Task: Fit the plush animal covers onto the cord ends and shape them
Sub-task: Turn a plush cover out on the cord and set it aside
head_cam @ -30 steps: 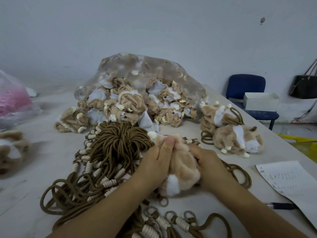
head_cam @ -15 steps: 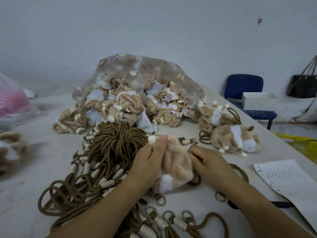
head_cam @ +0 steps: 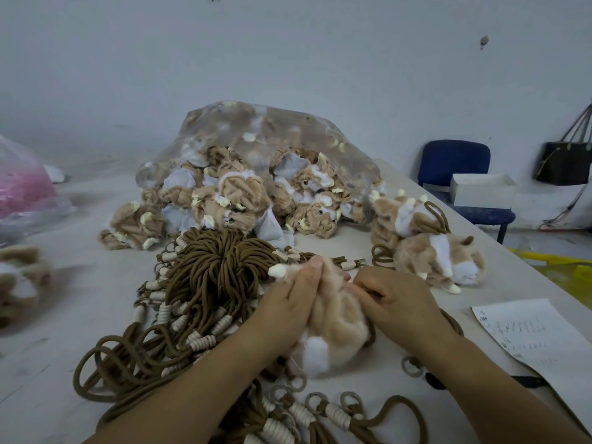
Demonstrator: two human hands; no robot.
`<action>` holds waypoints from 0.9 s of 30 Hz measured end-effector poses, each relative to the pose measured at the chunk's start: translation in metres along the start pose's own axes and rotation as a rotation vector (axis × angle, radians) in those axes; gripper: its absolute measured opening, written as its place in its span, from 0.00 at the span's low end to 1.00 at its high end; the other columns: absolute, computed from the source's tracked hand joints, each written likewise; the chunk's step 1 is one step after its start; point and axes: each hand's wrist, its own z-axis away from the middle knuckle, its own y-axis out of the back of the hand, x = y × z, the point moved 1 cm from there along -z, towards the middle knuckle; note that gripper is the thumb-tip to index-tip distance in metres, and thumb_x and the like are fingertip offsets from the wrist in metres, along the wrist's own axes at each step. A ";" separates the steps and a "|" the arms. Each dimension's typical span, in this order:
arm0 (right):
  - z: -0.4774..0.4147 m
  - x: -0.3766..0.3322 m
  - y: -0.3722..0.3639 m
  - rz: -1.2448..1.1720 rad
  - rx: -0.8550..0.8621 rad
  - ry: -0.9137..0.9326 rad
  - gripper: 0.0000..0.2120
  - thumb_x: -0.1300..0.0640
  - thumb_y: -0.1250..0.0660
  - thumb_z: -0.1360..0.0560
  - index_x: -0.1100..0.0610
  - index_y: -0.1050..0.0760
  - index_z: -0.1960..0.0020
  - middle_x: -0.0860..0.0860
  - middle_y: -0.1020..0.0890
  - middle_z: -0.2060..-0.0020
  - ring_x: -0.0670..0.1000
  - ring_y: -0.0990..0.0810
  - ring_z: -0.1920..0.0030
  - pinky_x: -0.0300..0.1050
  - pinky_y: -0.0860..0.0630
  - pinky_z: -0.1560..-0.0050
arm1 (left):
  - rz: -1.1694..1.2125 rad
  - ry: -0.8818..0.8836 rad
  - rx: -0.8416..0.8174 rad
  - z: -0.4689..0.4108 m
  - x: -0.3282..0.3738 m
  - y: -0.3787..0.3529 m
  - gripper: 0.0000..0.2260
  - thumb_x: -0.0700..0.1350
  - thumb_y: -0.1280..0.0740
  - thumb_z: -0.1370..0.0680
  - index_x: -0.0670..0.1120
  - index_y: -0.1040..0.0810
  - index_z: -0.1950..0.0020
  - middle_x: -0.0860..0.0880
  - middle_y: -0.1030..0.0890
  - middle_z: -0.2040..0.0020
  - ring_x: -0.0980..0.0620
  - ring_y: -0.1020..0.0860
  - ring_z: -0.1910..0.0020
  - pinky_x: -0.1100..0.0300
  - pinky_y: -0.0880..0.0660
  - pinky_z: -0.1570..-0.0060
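A tan plush animal cover with a white tail patch lies on the table between my hands. My left hand holds its left side, thumb up along the fur near a small cream foot. My right hand pinches the cover's upper right edge with curled fingers. A big bundle of brown cords with cream-wrapped ends lies to the left. More cord ends with rings lie in front. Two finished plush animals sit at the right.
A clear plastic bag spilling inside-out plush covers stands behind the cords. A paper sheet and a pen lie at the right table edge. A pink bag sits far left; a blue chair stands beyond the table.
Both hands have shifted slightly up the cover; my right hand moved from the cover's side to its top edge, next to my left thumb.
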 end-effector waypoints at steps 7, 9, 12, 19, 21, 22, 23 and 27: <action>0.006 0.000 -0.020 -0.220 -0.068 -0.208 0.14 0.41 0.42 0.28 0.43 0.34 0.70 0.43 0.29 0.76 0.44 0.31 0.72 0.39 0.37 0.70 | -0.020 -0.045 0.076 -0.001 0.001 -0.003 0.23 0.65 0.43 0.24 0.49 0.18 0.53 0.45 0.16 0.59 0.48 0.17 0.55 0.46 0.20 0.53; 0.006 0.005 -0.022 -0.276 -0.046 -0.242 0.17 0.50 0.37 0.24 0.44 0.33 0.71 0.44 0.27 0.74 0.44 0.30 0.71 0.45 0.34 0.69 | -0.025 -0.056 0.134 0.001 0.001 -0.001 0.18 0.65 0.41 0.25 0.54 0.19 0.53 0.48 0.17 0.57 0.52 0.17 0.55 0.51 0.20 0.54; 0.008 0.016 -0.022 -0.289 -0.032 -0.294 0.15 0.55 0.38 0.23 0.54 0.31 0.68 0.51 0.26 0.73 0.47 0.30 0.71 0.49 0.31 0.68 | 0.007 -0.095 0.170 0.001 0.005 0.002 0.12 0.58 0.41 0.21 0.57 0.21 0.46 0.55 0.17 0.50 0.58 0.19 0.48 0.64 0.24 0.49; 0.010 0.023 -0.022 -0.296 -0.068 -0.278 0.15 0.48 0.40 0.23 0.50 0.33 0.67 0.46 0.27 0.73 0.43 0.31 0.72 0.40 0.36 0.71 | 0.057 -0.046 0.227 -0.001 0.010 0.004 0.11 0.50 0.40 0.18 0.58 0.17 0.50 0.56 0.15 0.52 0.60 0.18 0.51 0.70 0.24 0.54; 0.009 0.022 -0.019 -0.277 -0.052 -0.253 0.17 0.40 0.44 0.24 0.47 0.34 0.69 0.45 0.27 0.74 0.44 0.31 0.72 0.39 0.36 0.71 | 0.050 -0.041 0.255 -0.001 0.009 0.004 0.11 0.51 0.39 0.19 0.59 0.17 0.52 0.56 0.15 0.52 0.60 0.18 0.51 0.70 0.24 0.55; 0.008 0.022 -0.017 -0.258 -0.041 -0.242 0.20 0.37 0.46 0.26 0.47 0.34 0.70 0.46 0.28 0.74 0.44 0.31 0.72 0.38 0.36 0.70 | 0.042 -0.038 0.262 -0.002 0.009 0.004 0.10 0.52 0.39 0.19 0.60 0.17 0.52 0.57 0.15 0.52 0.60 0.18 0.51 0.70 0.24 0.55; 0.007 0.022 -0.015 -0.231 -0.033 -0.232 0.22 0.34 0.47 0.27 0.48 0.35 0.70 0.47 0.29 0.75 0.45 0.31 0.72 0.38 0.37 0.70 | 0.034 -0.036 0.265 -0.002 0.008 0.005 0.10 0.53 0.39 0.19 0.61 0.17 0.52 0.58 0.15 0.52 0.61 0.18 0.51 0.70 0.24 0.55; 0.005 0.022 -0.006 -0.110 -0.009 -0.176 0.20 0.32 0.49 0.28 0.45 0.40 0.71 0.44 0.33 0.78 0.44 0.28 0.70 0.36 0.35 0.70 | 0.029 -0.040 0.286 -0.002 0.007 0.004 0.12 0.53 0.41 0.19 0.60 0.17 0.52 0.57 0.15 0.52 0.60 0.18 0.50 0.68 0.23 0.53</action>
